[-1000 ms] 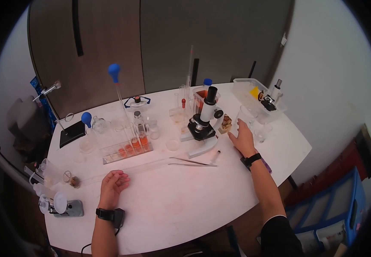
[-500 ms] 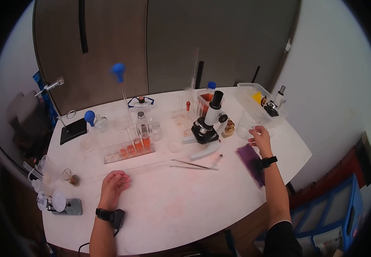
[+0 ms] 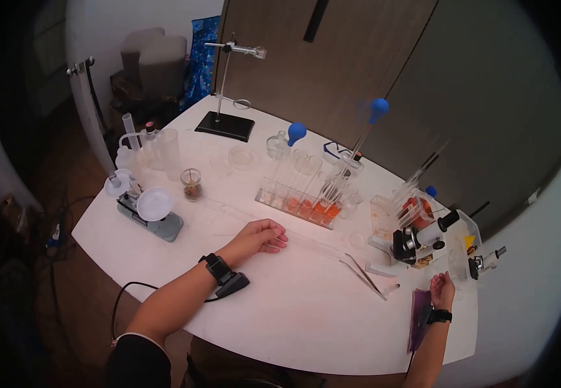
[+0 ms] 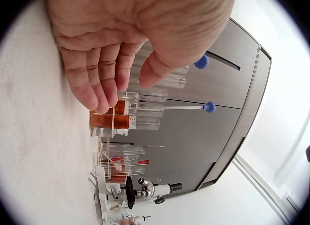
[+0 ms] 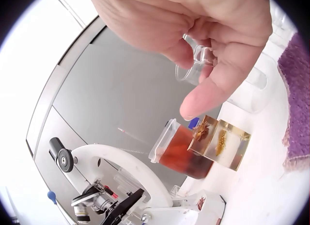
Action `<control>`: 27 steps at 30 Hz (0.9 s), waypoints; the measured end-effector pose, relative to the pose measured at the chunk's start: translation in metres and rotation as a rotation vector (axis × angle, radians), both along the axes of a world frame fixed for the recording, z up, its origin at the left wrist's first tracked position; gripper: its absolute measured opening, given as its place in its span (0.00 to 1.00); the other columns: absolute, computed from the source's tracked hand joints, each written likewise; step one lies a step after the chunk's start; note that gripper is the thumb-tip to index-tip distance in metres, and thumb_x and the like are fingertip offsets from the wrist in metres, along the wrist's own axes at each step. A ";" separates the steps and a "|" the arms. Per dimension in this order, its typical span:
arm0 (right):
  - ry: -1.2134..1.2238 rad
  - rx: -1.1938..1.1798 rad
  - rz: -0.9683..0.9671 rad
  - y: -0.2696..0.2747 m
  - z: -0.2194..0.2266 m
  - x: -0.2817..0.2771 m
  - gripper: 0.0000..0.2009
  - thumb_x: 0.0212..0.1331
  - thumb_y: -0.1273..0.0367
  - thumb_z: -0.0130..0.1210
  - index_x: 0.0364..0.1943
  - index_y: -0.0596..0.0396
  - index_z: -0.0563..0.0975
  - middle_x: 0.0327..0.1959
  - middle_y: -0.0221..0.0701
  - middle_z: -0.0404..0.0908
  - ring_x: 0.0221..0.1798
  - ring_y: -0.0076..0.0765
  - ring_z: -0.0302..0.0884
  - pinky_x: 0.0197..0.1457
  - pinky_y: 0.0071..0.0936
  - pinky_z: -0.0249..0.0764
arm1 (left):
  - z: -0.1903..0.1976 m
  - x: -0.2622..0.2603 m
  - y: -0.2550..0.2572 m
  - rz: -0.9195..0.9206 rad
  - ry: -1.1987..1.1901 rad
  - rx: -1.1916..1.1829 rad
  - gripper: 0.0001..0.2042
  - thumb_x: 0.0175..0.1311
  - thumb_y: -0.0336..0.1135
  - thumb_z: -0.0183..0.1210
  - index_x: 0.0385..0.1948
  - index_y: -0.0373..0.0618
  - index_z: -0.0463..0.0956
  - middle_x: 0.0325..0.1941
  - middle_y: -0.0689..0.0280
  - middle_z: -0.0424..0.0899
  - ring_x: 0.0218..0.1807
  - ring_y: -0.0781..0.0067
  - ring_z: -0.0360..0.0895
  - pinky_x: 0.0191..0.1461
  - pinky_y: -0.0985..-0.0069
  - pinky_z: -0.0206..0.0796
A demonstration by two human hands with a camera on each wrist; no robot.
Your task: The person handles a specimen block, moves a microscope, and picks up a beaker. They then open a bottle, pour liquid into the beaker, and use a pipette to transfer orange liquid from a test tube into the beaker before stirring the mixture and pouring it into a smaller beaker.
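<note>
My left hand rests on the white table with fingers loosely bent and nothing in them. Just beyond it in the left wrist view stands the test tube rack with orange liquid in several tubes. At the table's right, my right hand has bent fingers, beside the purple cloth. Clear glass with a round rim shows between its thumb and fingers in the right wrist view; I cannot tell whether they grip it. Behind this hand are the microscope and clear resin blocks with specimens inside.
Tweezers lie in front of the microscope. On the left stand a balance, a small jar and a clamp stand. Tall pipettes with blue bulbs rise from the rack. A tub of red liquid is behind the microscope.
The head view has swung left. My right hand has drawn back from reaching toward the beaker, and its fingers have gone from stretched to bent. My left hand keeps its relaxed pose.
</note>
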State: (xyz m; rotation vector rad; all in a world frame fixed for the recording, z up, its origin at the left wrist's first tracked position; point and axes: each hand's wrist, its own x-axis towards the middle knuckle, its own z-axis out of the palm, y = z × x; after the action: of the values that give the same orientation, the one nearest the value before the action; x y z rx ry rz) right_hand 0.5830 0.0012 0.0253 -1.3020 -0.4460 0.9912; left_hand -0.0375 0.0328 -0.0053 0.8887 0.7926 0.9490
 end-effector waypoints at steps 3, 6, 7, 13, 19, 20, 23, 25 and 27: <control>0.060 0.074 0.025 0.004 -0.010 0.008 0.15 0.73 0.57 0.47 0.28 0.48 0.72 0.21 0.26 0.76 0.23 0.24 0.77 0.24 0.16 0.77 | 0.002 -0.002 0.000 0.004 0.001 0.018 0.12 0.73 0.38 0.52 0.48 0.41 0.72 0.48 0.62 0.80 0.49 0.73 0.80 0.54 0.73 0.74; 0.053 0.110 0.005 0.006 -0.011 0.003 0.16 0.73 0.57 0.47 0.28 0.47 0.71 0.20 0.24 0.74 0.21 0.22 0.75 0.24 0.14 0.76 | -0.004 -0.001 0.002 -0.028 -0.011 0.036 0.11 0.73 0.38 0.51 0.48 0.41 0.72 0.48 0.63 0.80 0.49 0.74 0.80 0.54 0.74 0.74; 0.054 0.115 -0.006 0.004 -0.010 0.000 0.16 0.73 0.57 0.47 0.28 0.47 0.71 0.20 0.24 0.74 0.21 0.22 0.74 0.24 0.14 0.76 | -0.004 0.000 0.002 -0.033 -0.007 0.038 0.11 0.73 0.38 0.52 0.48 0.41 0.72 0.48 0.63 0.80 0.49 0.74 0.80 0.54 0.74 0.74; 0.038 0.068 -0.011 0.013 -0.016 0.009 0.16 0.71 0.55 0.50 0.25 0.44 0.68 0.16 0.19 0.66 0.19 0.18 0.68 0.21 0.12 0.70 | -0.001 -0.002 0.000 -0.011 0.004 0.041 0.11 0.72 0.38 0.52 0.47 0.42 0.73 0.47 0.63 0.81 0.48 0.74 0.80 0.54 0.74 0.74; 0.035 0.070 -0.121 0.015 -0.006 -0.016 0.18 0.71 0.52 0.47 0.23 0.38 0.65 0.14 0.15 0.55 0.14 0.16 0.54 0.15 0.16 0.52 | -0.007 0.000 0.001 -0.013 0.008 0.065 0.10 0.72 0.39 0.52 0.46 0.44 0.74 0.45 0.64 0.81 0.48 0.74 0.80 0.53 0.74 0.73; 0.048 0.078 -0.125 0.015 -0.004 -0.016 0.18 0.71 0.52 0.47 0.23 0.38 0.65 0.14 0.15 0.55 0.14 0.16 0.53 0.15 0.16 0.51 | 0.000 0.001 -0.001 -0.008 0.037 0.056 0.10 0.72 0.40 0.53 0.45 0.44 0.75 0.45 0.65 0.81 0.48 0.74 0.80 0.53 0.74 0.73; 0.025 0.095 -0.145 0.015 0.016 -0.033 0.18 0.71 0.51 0.47 0.23 0.38 0.65 0.14 0.15 0.55 0.14 0.16 0.51 0.15 0.17 0.48 | 0.003 0.002 -0.003 0.010 0.056 0.054 0.09 0.72 0.39 0.53 0.44 0.45 0.75 0.43 0.66 0.82 0.46 0.76 0.80 0.51 0.75 0.73; 0.002 0.157 -0.129 0.015 0.030 -0.034 0.18 0.71 0.51 0.48 0.23 0.38 0.65 0.14 0.15 0.55 0.13 0.16 0.51 0.15 0.17 0.48 | 0.005 0.003 -0.004 0.017 0.065 0.049 0.09 0.72 0.38 0.52 0.44 0.45 0.75 0.43 0.66 0.82 0.45 0.76 0.80 0.51 0.75 0.73; -0.030 0.196 -0.117 0.010 0.042 -0.040 0.18 0.71 0.52 0.48 0.23 0.38 0.65 0.14 0.15 0.55 0.13 0.16 0.51 0.14 0.17 0.47 | 0.007 0.004 -0.005 0.027 0.069 0.049 0.09 0.72 0.37 0.52 0.44 0.44 0.74 0.43 0.65 0.82 0.45 0.76 0.80 0.51 0.76 0.74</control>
State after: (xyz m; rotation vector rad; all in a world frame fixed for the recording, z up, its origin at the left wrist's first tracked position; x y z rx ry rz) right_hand 0.5435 0.0113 0.0668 -1.1536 -0.4726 0.8107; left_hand -0.0339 0.0276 0.0017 0.9598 0.8452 0.9684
